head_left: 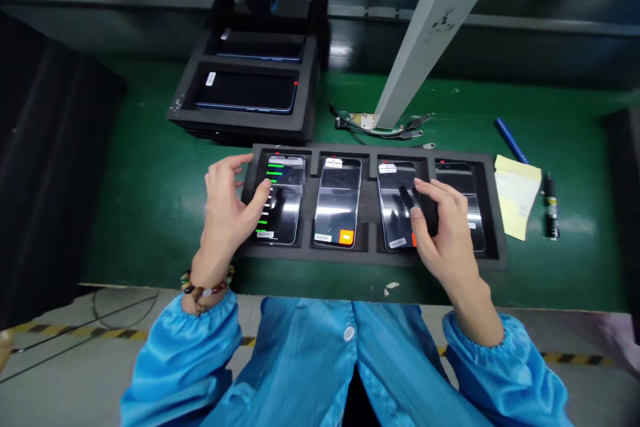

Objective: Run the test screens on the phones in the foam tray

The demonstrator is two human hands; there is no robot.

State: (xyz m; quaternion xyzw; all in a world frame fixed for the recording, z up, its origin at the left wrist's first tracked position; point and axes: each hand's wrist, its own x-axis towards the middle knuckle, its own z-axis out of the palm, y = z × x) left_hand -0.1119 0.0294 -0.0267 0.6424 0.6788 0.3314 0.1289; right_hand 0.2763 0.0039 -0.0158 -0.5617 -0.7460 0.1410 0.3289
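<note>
A black foam tray [310, 251] with several smartphones in its slots lies in front of me. My left hand [227, 203] is open at the tray's left end, its thumb over the screen of the leftmost smartphone [284, 213], which shows green and white text lines. Beside that lies a second smartphone [339, 197] with an orange square at its lower corner. My right hand [445, 223] has thumb and index finger apart at the right edge of a third smartphone [394, 213]; whether they touch the glass I cannot tell. It partly covers the rightmost smartphone [473, 180].
Stacked black foam trays [240, 123] holding dark phones stand at the back left. A grey post [425, 40] rises behind my tray, with black cables [357, 130] at its foot. To the right lie yellow paper [517, 193], a blue pen [511, 140] and a black marker [551, 207].
</note>
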